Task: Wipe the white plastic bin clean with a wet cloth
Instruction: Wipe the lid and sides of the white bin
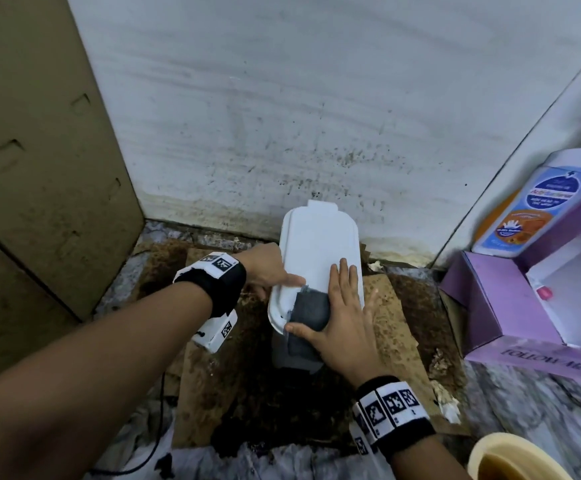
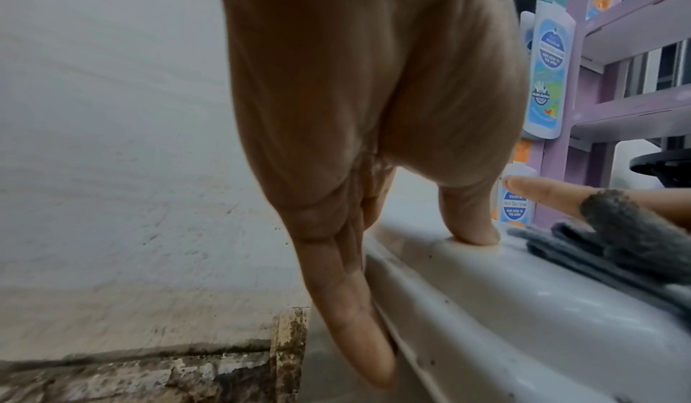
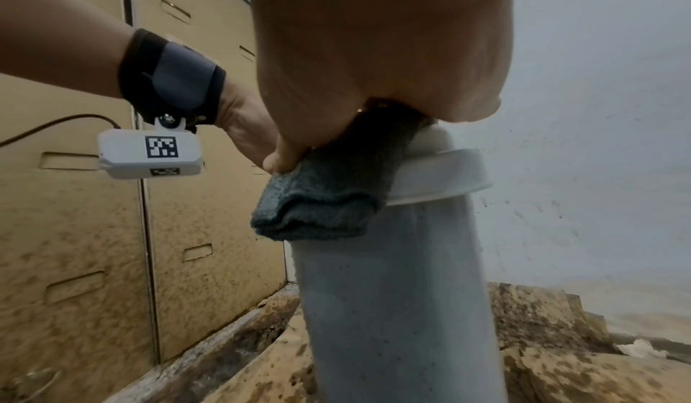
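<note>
The white plastic bin [image 1: 316, 244] stands upright with its lid on, on stained cardboard close to the wall. My left hand [image 1: 268, 268] steadies the lid's left edge: the thumb [image 2: 471, 226] presses on top and straight fingers [image 2: 348, 306] lie down the side of the bin [image 2: 486, 306]. My right hand [image 1: 344, 306] lies flat with straight fingers on the lid's near end and presses a folded grey cloth [image 1: 311, 308] there. The cloth [image 3: 325, 202] hangs over the rim above the bin's speckled wall [image 3: 392, 306], with my right thumb [image 3: 284, 161] on its edge.
A tan cabinet [image 1: 39, 168] stands at the left, and a dirty white wall [image 1: 282, 116] is right behind the bin. A purple shelf unit [image 1: 510, 306] with soap bottles [image 1: 531, 209] is at the right. A cream bowl [image 1: 483, 455] of brown water sits bottom right. The cardboard [image 1: 403, 341] is stained brown.
</note>
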